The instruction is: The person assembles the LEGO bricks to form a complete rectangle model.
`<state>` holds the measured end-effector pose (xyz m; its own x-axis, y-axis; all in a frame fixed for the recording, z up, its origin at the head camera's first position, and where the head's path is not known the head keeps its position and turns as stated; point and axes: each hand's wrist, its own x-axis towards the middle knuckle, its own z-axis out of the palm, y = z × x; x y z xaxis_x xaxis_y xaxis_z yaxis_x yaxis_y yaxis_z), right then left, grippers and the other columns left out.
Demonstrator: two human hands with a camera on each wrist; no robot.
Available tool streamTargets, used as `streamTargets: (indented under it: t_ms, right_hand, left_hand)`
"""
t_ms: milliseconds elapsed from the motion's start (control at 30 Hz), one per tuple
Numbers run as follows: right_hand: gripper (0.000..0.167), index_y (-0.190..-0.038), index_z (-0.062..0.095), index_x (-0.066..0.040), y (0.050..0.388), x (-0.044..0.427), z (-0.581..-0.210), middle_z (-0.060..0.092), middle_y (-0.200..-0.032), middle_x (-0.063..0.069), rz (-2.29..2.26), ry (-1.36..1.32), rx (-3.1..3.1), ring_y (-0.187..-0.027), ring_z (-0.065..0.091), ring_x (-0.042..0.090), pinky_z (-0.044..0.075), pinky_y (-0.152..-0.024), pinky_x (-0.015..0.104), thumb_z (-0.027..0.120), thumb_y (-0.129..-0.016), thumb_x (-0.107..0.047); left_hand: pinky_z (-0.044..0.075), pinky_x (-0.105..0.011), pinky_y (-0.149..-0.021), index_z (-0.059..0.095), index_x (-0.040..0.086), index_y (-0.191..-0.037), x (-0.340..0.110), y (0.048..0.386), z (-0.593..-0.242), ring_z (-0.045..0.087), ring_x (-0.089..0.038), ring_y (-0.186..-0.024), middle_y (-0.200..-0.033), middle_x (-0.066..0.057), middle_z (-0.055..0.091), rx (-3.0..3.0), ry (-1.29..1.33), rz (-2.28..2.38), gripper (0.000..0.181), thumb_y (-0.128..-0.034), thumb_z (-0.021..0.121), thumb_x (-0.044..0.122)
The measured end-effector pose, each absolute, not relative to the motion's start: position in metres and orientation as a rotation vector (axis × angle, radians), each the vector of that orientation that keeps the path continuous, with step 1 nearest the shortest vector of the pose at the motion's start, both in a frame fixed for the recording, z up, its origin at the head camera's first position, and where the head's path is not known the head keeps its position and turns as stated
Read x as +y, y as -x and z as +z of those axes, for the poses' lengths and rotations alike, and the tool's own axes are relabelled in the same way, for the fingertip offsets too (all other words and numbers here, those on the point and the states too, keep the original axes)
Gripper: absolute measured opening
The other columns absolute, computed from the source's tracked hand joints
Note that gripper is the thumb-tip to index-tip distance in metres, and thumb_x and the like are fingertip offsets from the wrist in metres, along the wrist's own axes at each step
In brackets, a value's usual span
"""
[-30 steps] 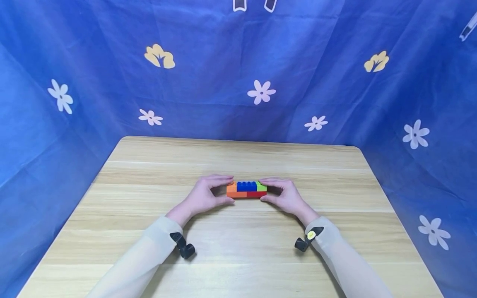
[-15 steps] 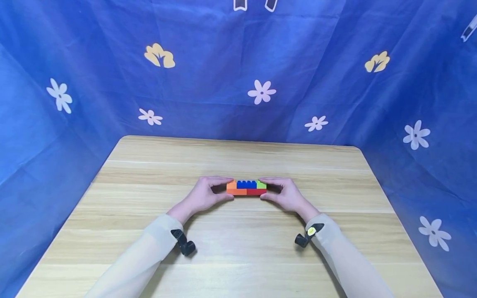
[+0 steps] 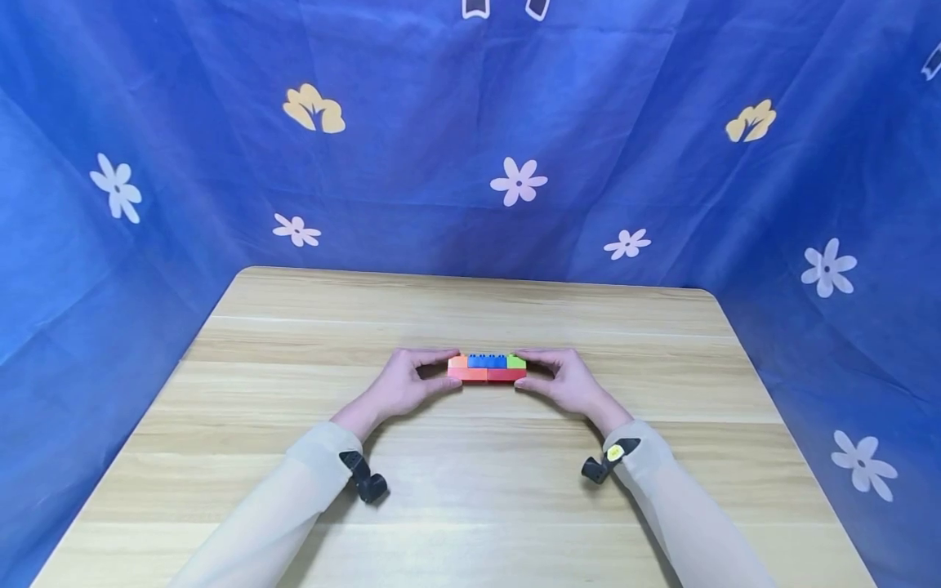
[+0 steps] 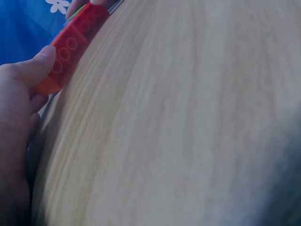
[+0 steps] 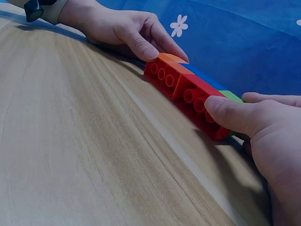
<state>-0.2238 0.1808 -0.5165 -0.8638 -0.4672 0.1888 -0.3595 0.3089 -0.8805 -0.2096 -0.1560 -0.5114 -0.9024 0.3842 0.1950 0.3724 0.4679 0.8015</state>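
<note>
Both hands hold a row of joined toy building bricks between them, near the middle of the table. Its upper layer has an orange brick [image 3: 459, 362], a blue brick [image 3: 488, 361] and a green brick [image 3: 516, 361]. The other layer joins an orange brick [image 5: 162, 75] and a red brick [image 5: 202, 101], hollow undersides turned toward the wrist cameras. My left hand [image 3: 403, 381] pinches the orange end between thumb and fingers. My right hand [image 3: 568, 380] pinches the red and green end. A shadow lies below the bricks in the right wrist view.
The light wood table [image 3: 470, 482] spreads around the hands. A blue curtain [image 3: 412, 163] with white flowers and yellow shapes rises behind it and at the sides. Black wrist cameras sit on the left sleeve [image 3: 309, 474] and right sleeve [image 3: 654, 465].
The bricks have tilted, so their studs show less from above and point farther away from me. Both hands keep their grip and have barely shifted.
</note>
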Motion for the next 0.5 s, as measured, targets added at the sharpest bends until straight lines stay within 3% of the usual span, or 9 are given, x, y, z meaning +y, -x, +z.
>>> streamTargets:
  t_ms: [367, 500]
  right_hand:
    - [0.048, -0.135, 0.073, -0.008, 0.2207, 0.1788, -0.517, 0.068, -0.139, 0.009, -1.608, 0.719, 2.449, -0.137, 0.057, 0.028, 0.042, -0.116, 0.044, 0.087, -0.089, -0.01]
    - [0.048, -0.135, 0.074, -0.01, 0.2203, 0.1798, -0.5164, 0.068, -0.14, 0.007, -1.617, 0.709, 2.441, -0.137, 0.058, 0.025, 0.043, -0.116, 0.043, 0.088, -0.089, -0.011]
  left_hand:
    - [0.043, -0.047, -0.115, 0.071, 0.016, -0.14, -0.1555, 0.2054, -0.5095, 0.059, -0.028, -0.134, -0.135, -0.005, 0.07, 2.677, -0.644, 1.408, 0.056, -0.0911, 0.086, 0.038]
    - [0.043, -0.046, -0.115, 0.071, 0.017, -0.14, -0.1543, 0.2053, -0.5098, 0.059, -0.028, -0.134, -0.136, -0.005, 0.07, 2.681, -0.63, 1.398, 0.055, -0.0918, 0.086, 0.037]
